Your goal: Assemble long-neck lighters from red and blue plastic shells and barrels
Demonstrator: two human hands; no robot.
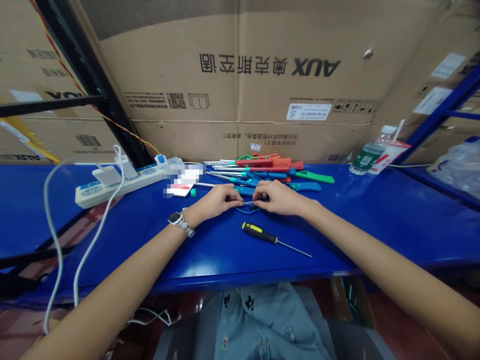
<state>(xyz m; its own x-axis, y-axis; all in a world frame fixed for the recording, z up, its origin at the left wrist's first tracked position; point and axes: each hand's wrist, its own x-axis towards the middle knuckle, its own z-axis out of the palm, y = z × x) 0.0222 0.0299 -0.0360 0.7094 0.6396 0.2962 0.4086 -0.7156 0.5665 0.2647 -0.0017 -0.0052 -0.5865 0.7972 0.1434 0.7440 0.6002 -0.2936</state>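
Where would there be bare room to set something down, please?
Bare blue tabletop lies between right forearm and green-labelled plastic bottle, and between left forearm and white power strip. Crowded: back centre, under red, blue and green plastic handles.

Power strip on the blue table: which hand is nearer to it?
Left. The left hand is to the right of the power strip; the right hand is farther right, beyond the left.

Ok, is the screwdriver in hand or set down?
Set down: the screwdriver lies on the blue tabletop, apart from the left hand and right hand.
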